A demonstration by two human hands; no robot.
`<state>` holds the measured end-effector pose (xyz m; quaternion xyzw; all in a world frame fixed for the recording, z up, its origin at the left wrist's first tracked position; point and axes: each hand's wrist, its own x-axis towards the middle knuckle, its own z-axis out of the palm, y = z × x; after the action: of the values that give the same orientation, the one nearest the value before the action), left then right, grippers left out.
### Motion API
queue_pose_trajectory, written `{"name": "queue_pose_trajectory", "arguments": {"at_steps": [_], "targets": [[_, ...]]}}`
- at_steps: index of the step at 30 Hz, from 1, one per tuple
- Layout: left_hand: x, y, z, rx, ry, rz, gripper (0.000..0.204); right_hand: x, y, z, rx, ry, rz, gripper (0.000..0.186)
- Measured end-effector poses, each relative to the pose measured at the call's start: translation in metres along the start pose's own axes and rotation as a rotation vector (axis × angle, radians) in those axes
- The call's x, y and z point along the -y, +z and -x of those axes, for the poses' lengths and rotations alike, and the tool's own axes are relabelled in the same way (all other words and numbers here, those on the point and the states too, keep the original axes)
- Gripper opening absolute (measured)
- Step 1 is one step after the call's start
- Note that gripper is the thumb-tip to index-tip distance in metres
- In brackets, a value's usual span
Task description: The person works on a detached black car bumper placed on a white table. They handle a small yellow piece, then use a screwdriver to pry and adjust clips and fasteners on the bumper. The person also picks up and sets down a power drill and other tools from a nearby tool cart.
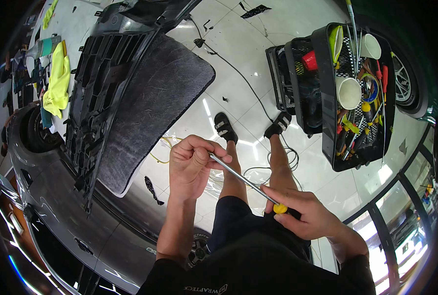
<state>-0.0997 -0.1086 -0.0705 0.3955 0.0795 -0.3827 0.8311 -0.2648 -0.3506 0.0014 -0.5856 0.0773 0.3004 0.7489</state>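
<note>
Holding a long screwdriver (pixel 246 180) between both hands, the person keeps it aslant in the air above their legs, its tip toward the upper left and its handle toward the lower right. The left hand (pixel 192 160) is mostly closed, thumb and fingers drawn together about the tip end of the metal shaft, the palm partly showing. The right hand (pixel 305 211) is partly closed around the yellow-and-black handle, with the index finger reaching along to where handle and shaft meet; its remaining fingers are mostly hidden.

Both sandals (pixel 225 126) stand on the tiled floor (pixel 238 93), and a thin black cable (pixel 238 71) runs across the tiles to the feet and coils near them. To the right is a black tool cart (pixel 328 105). In its top tray one white cup (pixel 349 93) sits by the left edge and another white cup (pixel 370 46) toward the upper right corner; yellow-handled tools (pixel 366 107) crowd the middle, and a red-handled tool (pixel 385 78) leans by the right edge.

To the left lies a dark plush mat (pixel 155 103) — a black grille (pixel 108 73) runs along its left edge. Beyond the grille is a bright yellow cloth (pixel 57 81), and a grey car (pixel 86 211) fills the lower left.
</note>
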Motion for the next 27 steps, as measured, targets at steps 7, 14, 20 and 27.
{"name": "queue_pose_trajectory", "arguments": {"at_steps": [7,14,20,27], "targets": [[0.001,-0.004,0.003,0.002,-0.023,-0.08,0.026,-0.017,-0.004,0.013,0.111,0.103,-0.769,0.065],[0.003,-0.007,0.011,-0.039,-0.134,-0.207,0.022,-0.013,0.012,0.021,0.124,0.275,-1.29,0.059],[-0.028,-0.062,0.007,-0.603,0.089,-0.426,0.019,-0.01,0.001,0.035,-0.373,0.29,-0.716,0.077],[-0.075,-0.158,-0.006,-0.982,0.335,-0.97,0.024,-0.011,-0.033,0.091,-0.795,0.182,-0.484,0.045]]}}
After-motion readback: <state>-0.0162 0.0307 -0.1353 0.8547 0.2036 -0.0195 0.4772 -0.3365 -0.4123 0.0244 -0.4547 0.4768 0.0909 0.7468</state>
